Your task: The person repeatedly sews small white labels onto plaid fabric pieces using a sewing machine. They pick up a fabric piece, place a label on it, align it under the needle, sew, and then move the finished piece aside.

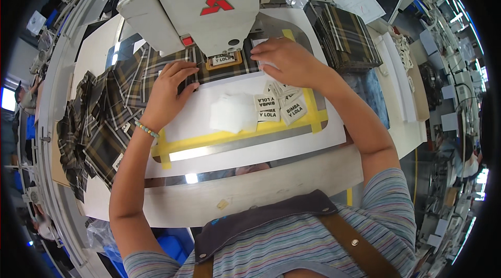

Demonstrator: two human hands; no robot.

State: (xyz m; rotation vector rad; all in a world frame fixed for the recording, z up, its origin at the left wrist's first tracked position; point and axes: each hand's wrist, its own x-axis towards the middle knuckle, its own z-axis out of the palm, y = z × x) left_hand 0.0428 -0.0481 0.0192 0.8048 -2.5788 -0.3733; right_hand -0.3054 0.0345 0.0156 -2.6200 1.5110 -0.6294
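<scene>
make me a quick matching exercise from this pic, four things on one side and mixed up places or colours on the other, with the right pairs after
Things
1. bracelet
2. tape
3. loose labels
4. cloth stack

Places and colours
A. plaid, right of the machine
B. whitish with dark lettering
C. on the wrist of the left hand
D. plain yellow

Pairs: 1-C, 2-D, 3-B, 4-A

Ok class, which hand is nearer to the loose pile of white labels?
Right. The right hand is close by, just beyond the label pile; the left hand is farther off, to the pile's left.
</scene>
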